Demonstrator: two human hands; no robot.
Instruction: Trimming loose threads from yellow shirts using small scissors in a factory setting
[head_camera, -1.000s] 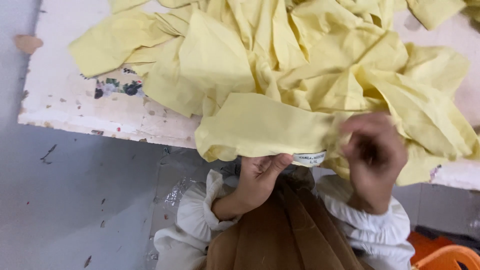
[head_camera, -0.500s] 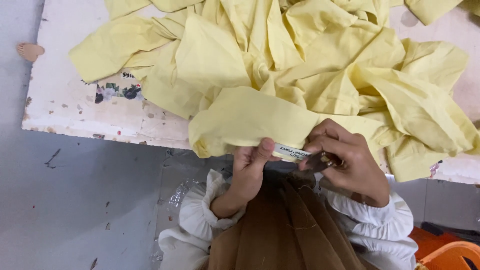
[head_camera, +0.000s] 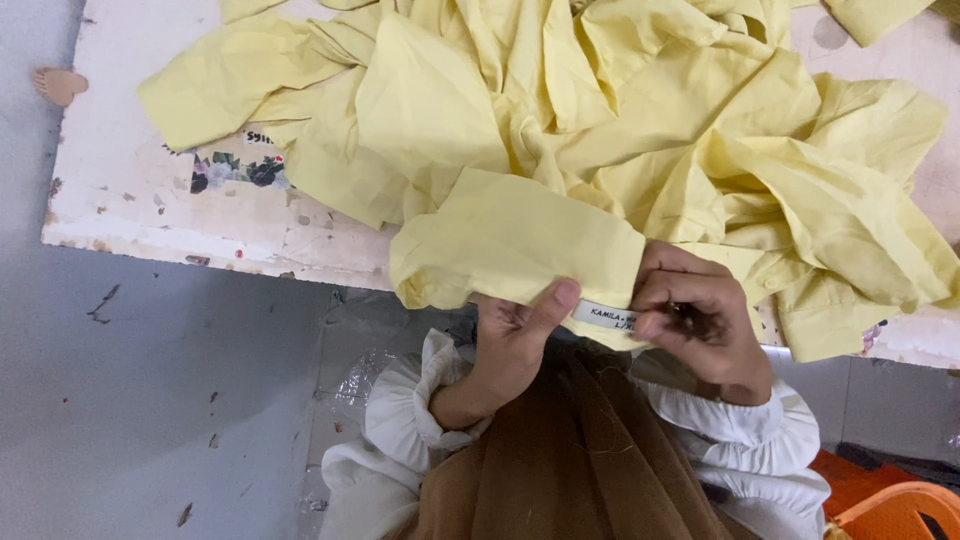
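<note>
A pile of pale yellow garments (head_camera: 620, 130) covers a worn white table (head_camera: 130, 205). At the table's near edge a folded yellow piece (head_camera: 515, 240) hangs over the rim. My left hand (head_camera: 510, 345) pinches that piece from below, thumb pressed beside a small white label (head_camera: 607, 315) sewn at its edge. My right hand (head_camera: 700, 320) grips the same edge at the label's other end, fingers curled shut with something small and dark between them. White ruffled sleeves cover both wrists.
A brown cloth (head_camera: 570, 460) lies over my lap. The grey floor (head_camera: 150, 400) spreads to the left, clear plastic film (head_camera: 365, 340) sits under the table edge, and an orange plastic item (head_camera: 895, 505) shows at the bottom right. A floral sticker (head_camera: 235, 170) marks the tabletop.
My right hand has come down from over the fabric and closed on the edge beside the label. The left thumb has slid up next to the label, which now lies flat and visible.
</note>
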